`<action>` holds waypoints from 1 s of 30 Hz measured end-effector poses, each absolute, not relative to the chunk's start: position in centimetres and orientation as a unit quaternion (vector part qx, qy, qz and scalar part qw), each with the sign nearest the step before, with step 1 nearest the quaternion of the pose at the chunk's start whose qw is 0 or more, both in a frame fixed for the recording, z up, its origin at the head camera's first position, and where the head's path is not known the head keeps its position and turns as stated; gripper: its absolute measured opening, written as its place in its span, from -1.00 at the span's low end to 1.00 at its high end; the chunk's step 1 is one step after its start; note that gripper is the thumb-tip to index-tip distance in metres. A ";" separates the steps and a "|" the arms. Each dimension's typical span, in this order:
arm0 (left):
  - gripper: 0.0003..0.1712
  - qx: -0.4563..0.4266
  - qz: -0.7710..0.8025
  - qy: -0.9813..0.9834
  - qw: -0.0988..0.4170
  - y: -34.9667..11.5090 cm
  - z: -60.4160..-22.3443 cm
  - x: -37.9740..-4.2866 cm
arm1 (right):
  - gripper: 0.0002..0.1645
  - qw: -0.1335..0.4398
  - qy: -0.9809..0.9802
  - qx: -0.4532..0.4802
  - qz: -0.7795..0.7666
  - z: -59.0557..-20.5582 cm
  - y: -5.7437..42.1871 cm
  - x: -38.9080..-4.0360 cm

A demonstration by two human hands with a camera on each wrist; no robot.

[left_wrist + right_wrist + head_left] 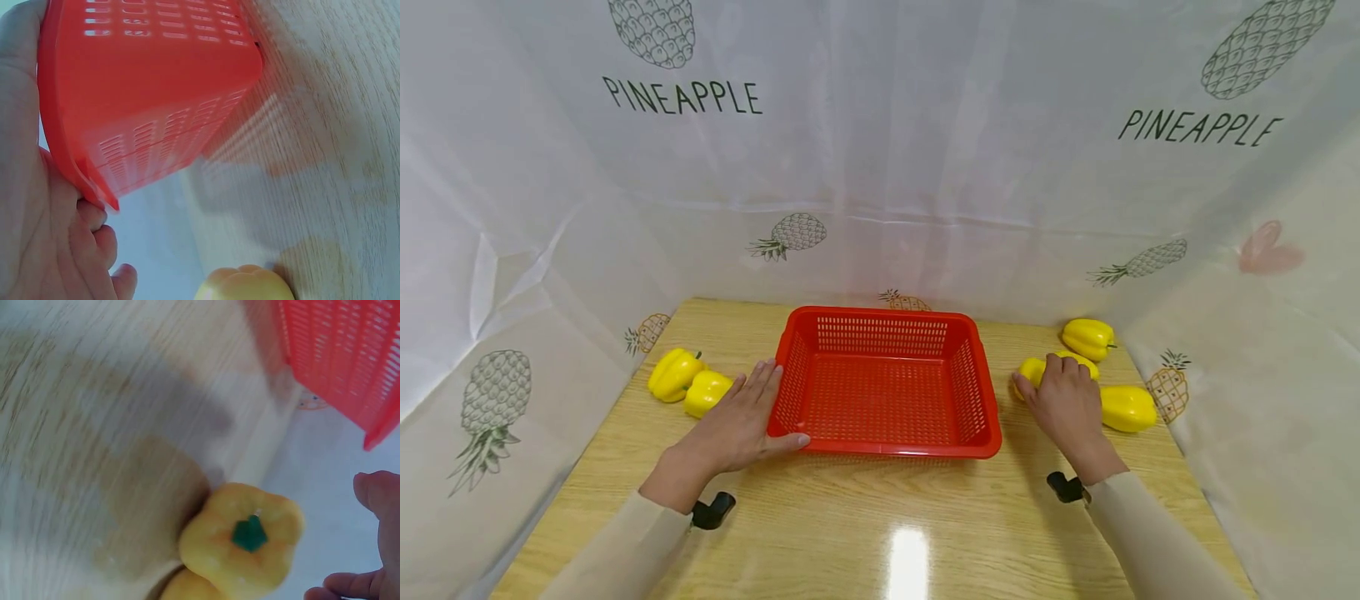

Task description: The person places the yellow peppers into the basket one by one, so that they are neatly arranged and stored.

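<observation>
A red plastic basket (880, 450) with slotted sides stands on the wooden table. My left hand (737, 429) rests along the basket's left rim, fingers stretched out and thumb at its front left corner. In the left wrist view the palm lies against the rim of the basket (156, 81). My right hand (1063, 404) is over the yellow bell peppers on the right, its fingers bent downward. One bell pepper (1032, 372) shows beside its thumb. In the right wrist view a bell pepper (250, 531) with a green stem sits apart from the thumb and fingertips.
Two yellow bell peppers (674, 375) lie left of the basket, near my left fingers. Another bell pepper (1087, 339) lies at the back right, and one more bell pepper (1127, 408) is right of my right hand. A pineapple-printed sheet (910, 167) surrounds the table (820, 533).
</observation>
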State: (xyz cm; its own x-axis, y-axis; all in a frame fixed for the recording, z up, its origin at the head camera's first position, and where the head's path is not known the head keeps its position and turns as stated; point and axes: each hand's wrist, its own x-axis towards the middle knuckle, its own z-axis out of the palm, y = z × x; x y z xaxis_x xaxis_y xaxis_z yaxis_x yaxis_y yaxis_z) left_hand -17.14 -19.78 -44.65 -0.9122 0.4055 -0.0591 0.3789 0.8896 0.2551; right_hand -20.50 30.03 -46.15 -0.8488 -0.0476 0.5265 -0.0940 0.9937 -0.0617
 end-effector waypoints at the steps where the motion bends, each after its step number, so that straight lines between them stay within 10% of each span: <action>1: 0.51 0.202 0.120 0.970 0.055 -19.8 -44.7 -17.2 | -0.26 0.256 -0.965 0.026 0.043 -46.3 30.1 -20.7; 10: 0.53 0.200 0.121 0.971 0.056 -19.6 -44.7 -17.2 | -0.20 0.146 -0.986 -0.048 0.060 -47.5 30.0 -21.7; 30: 0.53 0.195 0.126 0.971 0.058 -19.5 -44.9 -17.1 | -0.26 0.209 -0.975 0.001 0.069 -49.3 31.2 -22.2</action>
